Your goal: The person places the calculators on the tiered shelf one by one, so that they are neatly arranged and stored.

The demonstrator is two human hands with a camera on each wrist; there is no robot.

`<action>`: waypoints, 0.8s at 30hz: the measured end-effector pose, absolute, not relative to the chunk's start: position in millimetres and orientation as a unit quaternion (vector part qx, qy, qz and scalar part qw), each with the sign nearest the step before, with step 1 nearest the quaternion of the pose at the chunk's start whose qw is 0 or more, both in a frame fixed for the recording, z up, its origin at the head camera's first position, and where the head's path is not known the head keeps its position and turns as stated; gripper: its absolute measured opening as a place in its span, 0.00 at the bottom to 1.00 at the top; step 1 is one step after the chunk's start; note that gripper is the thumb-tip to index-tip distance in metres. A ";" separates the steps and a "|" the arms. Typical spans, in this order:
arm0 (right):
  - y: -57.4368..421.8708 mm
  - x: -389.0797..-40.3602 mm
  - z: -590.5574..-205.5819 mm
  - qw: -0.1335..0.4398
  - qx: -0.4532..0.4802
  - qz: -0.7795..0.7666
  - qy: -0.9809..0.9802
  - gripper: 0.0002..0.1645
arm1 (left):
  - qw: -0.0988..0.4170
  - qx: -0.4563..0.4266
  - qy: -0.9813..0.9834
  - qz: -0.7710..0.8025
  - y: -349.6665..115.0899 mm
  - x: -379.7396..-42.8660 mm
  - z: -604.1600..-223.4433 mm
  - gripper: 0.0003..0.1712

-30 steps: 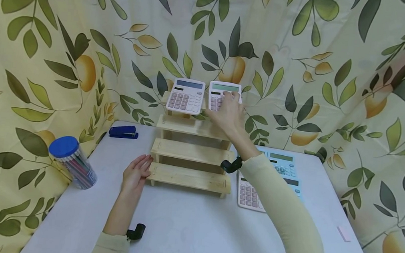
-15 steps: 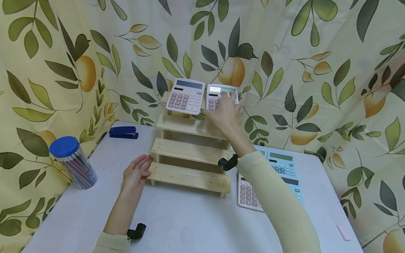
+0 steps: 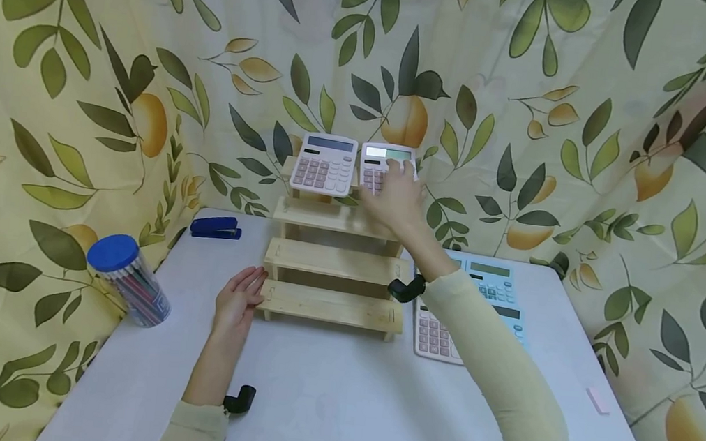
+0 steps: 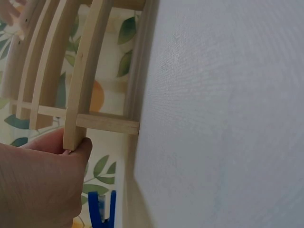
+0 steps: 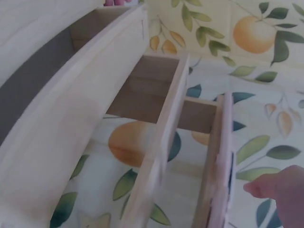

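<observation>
A light wooden stepped rack [image 3: 333, 306] stands on the table. My left hand [image 3: 237, 301] holds the left end of its lowest shelf; in the left wrist view thumb and finger pinch the wood [image 4: 76, 118]. On the top tier lean two pale desk calculators: a left calculator [image 3: 326, 166] and a right calculator [image 3: 371, 173]. My right hand [image 3: 400, 200] is over the right calculator, fingers spread across its screen and keys, covering part of it. In the right wrist view a fingertip [image 5: 259, 186] sits just apart from the calculator's edge [image 5: 225, 156].
On the right, partly under my right sleeve, lie a pink calculator [image 3: 434, 336] and blue calculators [image 3: 492, 282]. A blue stapler [image 3: 216, 227] and a blue-lidded jar of pens [image 3: 133, 285] stand left. A pink slip [image 3: 598, 401] lies right; a leaf-patterned curtain [image 3: 480, 63] hangs behind.
The right calculator shifted slightly left between the first two frames, and a bright glint appeared on its screen. Since then it has barely moved. My left hand stays at the rack.
</observation>
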State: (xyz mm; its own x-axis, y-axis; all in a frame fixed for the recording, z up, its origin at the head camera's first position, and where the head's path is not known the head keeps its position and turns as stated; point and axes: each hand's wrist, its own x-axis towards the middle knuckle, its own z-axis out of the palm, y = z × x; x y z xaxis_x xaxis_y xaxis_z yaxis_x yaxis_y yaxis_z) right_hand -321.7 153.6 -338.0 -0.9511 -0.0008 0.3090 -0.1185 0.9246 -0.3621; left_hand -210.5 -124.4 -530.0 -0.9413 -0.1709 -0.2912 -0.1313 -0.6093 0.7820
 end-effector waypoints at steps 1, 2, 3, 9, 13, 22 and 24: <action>155.9 -317.6 -336.6 0.157 0.035 0.197 -0.967 0.51 | 0.012 0.170 -0.441 -0.881 -124.1 -210.9 -529.6 0.47; 158.1 -313.1 -334.7 0.158 0.037 0.207 -0.965 0.50 | 0.012 0.170 -0.438 -0.882 -123.9 -211.2 -529.5 0.47; 160.3 -308.2 -333.2 0.158 0.037 0.217 -0.963 0.50 | 0.012 0.170 -0.437 -0.883 -123.7 -211.4 -529.1 0.47; 174.9 -278.5 -328.1 0.166 0.050 0.252 -0.952 0.48 | 0.012 0.176 -0.427 -0.887 -124.5 -212.5 -529.8 0.48; 184.4 -263.2 -328.5 0.180 0.068 0.250 -0.949 0.48 | 0.012 0.177 -0.431 -0.885 -126.1 -210.8 -527.7 0.48; 204.1 -234.6 -332.9 0.195 0.078 0.250 -0.945 0.47 | 0.009 0.178 -0.434 -0.883 -125.4 -208.7 -526.2 0.48; 209.4 -227.4 -335.3 0.197 0.072 0.254 -0.944 0.46 | 0.008 0.176 -0.430 -0.885 -124.4 -209.4 -526.4 0.48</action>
